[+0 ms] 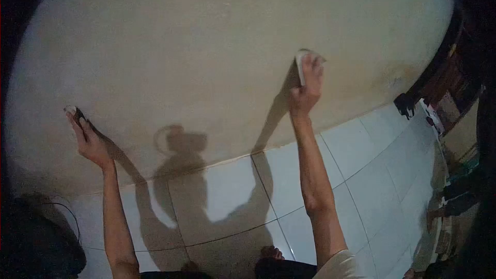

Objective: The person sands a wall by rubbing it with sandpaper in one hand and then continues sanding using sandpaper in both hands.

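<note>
Both my arms reach forward to a beige wall [232, 62]. My right hand [308, 88] lies against it at the upper right, slightly blurred, fingers pressed over a pale folded cloth [300, 67] whose edges stick out beside and above the fingers. Lower down at the left, my left hand [93, 143] is also up at the wall. At its fingertips a small pale piece [71, 109] shows, mostly hidden by the fingers; I cannot tell its kind.
White floor tiles [305, 175] meet the wall's lower edge. My foot [271, 252] stands below. A dark bulky thing [41, 237] with a thin cable sits at lower left. Dark furniture [454, 77] and mixed items line the right side. Brownish stains mark the wall's lower right.
</note>
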A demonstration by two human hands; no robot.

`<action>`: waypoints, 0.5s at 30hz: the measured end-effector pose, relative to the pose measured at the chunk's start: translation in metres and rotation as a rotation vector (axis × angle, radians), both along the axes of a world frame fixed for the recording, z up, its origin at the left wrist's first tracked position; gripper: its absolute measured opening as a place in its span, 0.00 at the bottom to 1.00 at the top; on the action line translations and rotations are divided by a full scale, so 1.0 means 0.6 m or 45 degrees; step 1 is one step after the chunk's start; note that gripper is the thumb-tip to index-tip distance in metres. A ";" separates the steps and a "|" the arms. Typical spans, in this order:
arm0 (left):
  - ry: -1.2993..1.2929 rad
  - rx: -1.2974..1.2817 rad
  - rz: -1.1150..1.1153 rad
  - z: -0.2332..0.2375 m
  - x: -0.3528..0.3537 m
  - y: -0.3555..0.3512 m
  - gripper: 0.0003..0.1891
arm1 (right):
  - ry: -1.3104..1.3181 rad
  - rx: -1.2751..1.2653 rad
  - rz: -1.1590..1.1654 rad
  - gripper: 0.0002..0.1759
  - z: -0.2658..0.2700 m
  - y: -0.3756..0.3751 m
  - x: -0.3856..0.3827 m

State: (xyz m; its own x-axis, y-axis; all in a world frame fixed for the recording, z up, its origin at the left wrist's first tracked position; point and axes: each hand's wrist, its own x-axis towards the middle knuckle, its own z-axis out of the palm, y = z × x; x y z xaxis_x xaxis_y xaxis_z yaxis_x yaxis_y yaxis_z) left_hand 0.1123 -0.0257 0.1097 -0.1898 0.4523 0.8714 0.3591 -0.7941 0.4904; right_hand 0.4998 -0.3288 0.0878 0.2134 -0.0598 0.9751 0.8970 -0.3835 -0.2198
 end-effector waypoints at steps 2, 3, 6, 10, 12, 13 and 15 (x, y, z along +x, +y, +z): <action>0.018 0.002 0.098 0.010 0.003 0.004 0.22 | 0.002 -0.169 0.048 0.37 0.003 -0.005 -0.018; 0.020 0.004 0.093 0.009 0.004 0.001 0.22 | 0.004 -0.167 0.043 0.37 0.004 -0.014 -0.007; 0.004 -0.094 0.142 0.016 0.006 -0.004 0.22 | 0.009 0.037 -0.121 0.37 0.025 -0.033 0.036; -0.027 -0.016 0.016 0.010 -0.006 0.004 0.22 | 0.108 0.201 -0.098 0.39 0.060 -0.025 0.040; 0.003 0.005 -0.009 0.011 0.000 0.003 0.22 | 0.093 0.141 0.002 0.40 0.053 0.003 0.003; -0.010 -0.002 0.038 0.018 0.005 -0.005 0.22 | 0.084 0.080 0.103 0.41 0.047 0.009 -0.008; -0.016 -0.010 0.077 0.018 0.012 -0.009 0.22 | 0.014 -0.022 0.104 0.40 0.040 -0.001 -0.005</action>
State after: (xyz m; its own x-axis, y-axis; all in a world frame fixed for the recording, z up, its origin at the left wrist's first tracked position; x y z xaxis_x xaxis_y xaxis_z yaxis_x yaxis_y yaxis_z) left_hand 0.1196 -0.0312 0.1205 -0.2280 0.4463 0.8654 0.4002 -0.7672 0.5011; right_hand 0.4967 -0.3291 0.1120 0.2274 -0.0250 0.9735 0.9231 -0.3130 -0.2236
